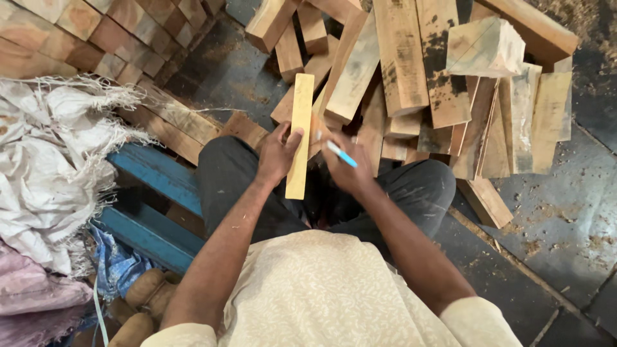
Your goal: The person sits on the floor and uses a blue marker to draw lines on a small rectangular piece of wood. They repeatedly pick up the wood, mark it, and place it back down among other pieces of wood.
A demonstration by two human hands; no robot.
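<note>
A pale slat (pixel 300 135) stands with its long axis near to far, almost straight, its far end over the wood pile (pixel 418 83) and its near end between the person's knees. The left hand (pixel 277 153) grips it from the left side at mid-length, fingers (pixel 292 138) wrapped over the left edge, thumb on the face. The right hand (pixel 347 168) sits just right of the slat, fingers closed on a blue-and-white pen (pixel 339 154) that slants far-left toward the slat; its tip is close to the right edge, contact unclear. Blocks crowd the far and right side. A blue pallet (pixel 160 193) and white sacks (pixel 51 167) lie left. Bare floor (pixel 553 212) opens to the right and near-right.
</note>
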